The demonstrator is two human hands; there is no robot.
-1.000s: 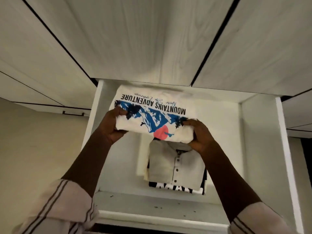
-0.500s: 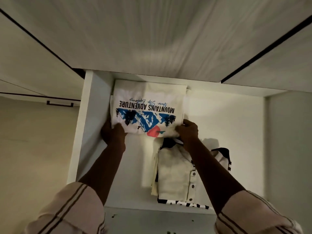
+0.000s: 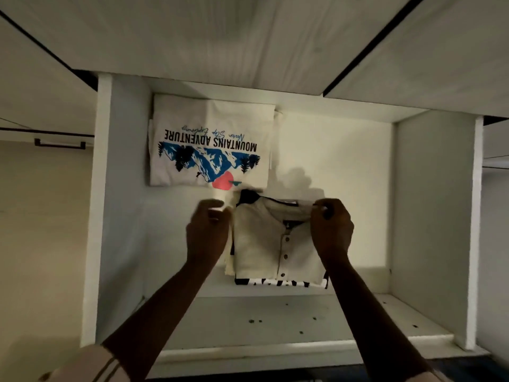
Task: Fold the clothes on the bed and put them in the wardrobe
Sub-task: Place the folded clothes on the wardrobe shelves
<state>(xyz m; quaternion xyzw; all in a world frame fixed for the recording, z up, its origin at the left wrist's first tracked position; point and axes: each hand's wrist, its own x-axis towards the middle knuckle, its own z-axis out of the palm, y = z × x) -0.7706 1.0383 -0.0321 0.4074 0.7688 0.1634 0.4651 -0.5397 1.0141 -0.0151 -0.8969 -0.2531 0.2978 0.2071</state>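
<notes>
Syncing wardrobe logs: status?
Right hand pinches collar of folded cream buttoned shirt; left hand blurred beside it, grip unclear. White mountain-print T-shirt shelved behind. No obstruction seen.

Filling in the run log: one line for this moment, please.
step: shelving | left hand: blurred, beside cream shirt | right hand: pinches its collar | printed tee: lying back left

Arms fwd; L grip [image 3: 208, 230] curled, R grip [image 3: 332, 230] in pinch on shirt collar [image 3: 289, 208].

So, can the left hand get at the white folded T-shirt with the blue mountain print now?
Probably yes. The left hand is beside the cream buttoned shirt, just in front of the white folded T-shirt; only bare shelf lies between.
</notes>
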